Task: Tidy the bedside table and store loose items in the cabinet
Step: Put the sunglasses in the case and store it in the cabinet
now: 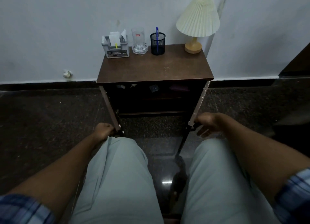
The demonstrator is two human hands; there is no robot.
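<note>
1. The left hand (104, 129) is clenched round the lower corner of the left door (109, 104), holding it swung wide.
2. The organiser (115, 47), glass (138, 38), pen cup (157, 43) and lamp (198, 22) line the back of the table top (154, 69), upright against the wall. They look already tidied.
3. Small loose items (154, 88) lie on the cabinet's upper shelf, too dark to identify.
4. The right hand (207, 123) touches the right door (199, 102). I cannot tell whether it grasps it. Closing both doors seems next.

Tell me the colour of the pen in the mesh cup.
Blue. The pen stands upright in the black mesh cup, clearest in the head view.
</note>
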